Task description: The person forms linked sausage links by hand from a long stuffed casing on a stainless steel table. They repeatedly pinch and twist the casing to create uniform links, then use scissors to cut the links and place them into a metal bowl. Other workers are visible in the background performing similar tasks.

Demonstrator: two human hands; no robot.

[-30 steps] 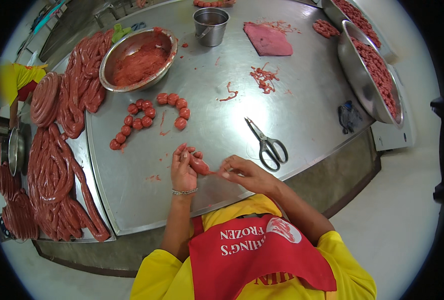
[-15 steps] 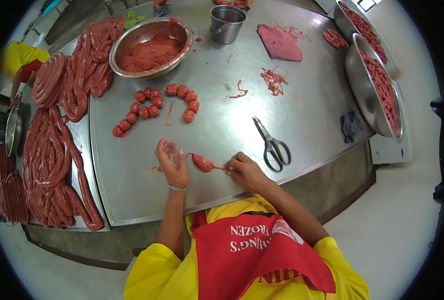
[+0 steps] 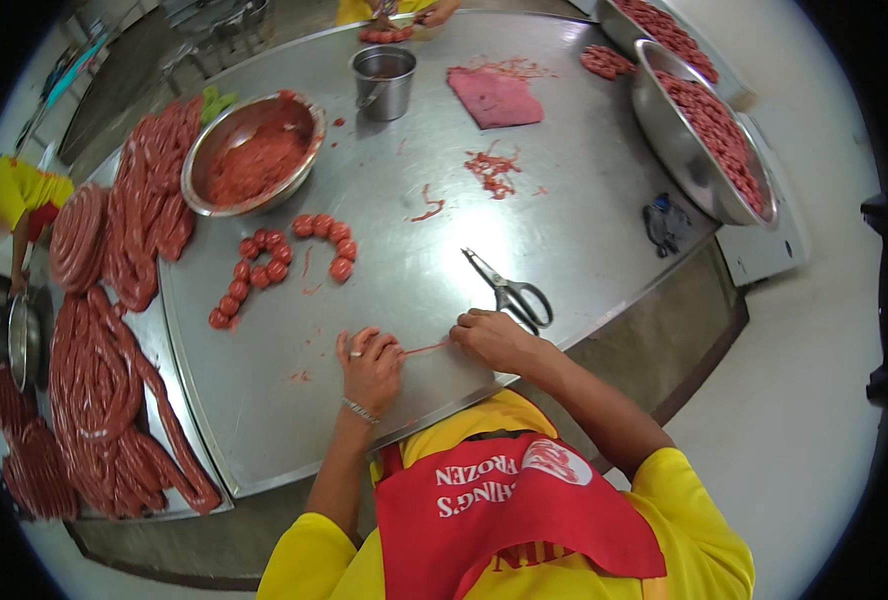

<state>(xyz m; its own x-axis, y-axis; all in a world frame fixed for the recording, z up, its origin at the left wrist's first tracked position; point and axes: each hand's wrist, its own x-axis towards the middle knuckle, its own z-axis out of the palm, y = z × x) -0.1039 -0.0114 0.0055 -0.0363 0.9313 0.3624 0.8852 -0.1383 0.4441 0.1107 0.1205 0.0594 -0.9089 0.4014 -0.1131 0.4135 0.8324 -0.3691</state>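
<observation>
While both hands work low over the surface [image 3: 384, 280] at the lower centre of the frame, a thin red strand [image 3: 426, 349] spans the gap between them. Its long axis runs nearly level across the frame, rising slightly toward the right. Both ends are concealed: the left end passes under the fingers of the left hand [image 3: 374, 364], the right end under the right hand [image 3: 492, 340].

The left hand is palm down with its fingers partly bent; whether it grips the strand, or covers anything else, cannot be determined. The right hand is bunched and closed on the strand, its fingertips largely obscured by its own knuckles.

The scissors [image 3: 502, 290] lie just beyond the right hand, blade tips directed to the upper left of the frame and handles to the lower right. Left of centre lie two curved chains of red balls, the longer one [image 3: 238, 289] and the shorter one [image 3: 340, 231].

At the top edge, a co-worker [image 3: 359, 9] is cut off by the frame. At the right, the kind of a dark crumpled item [image 3: 667, 222] is hard to make out.
</observation>
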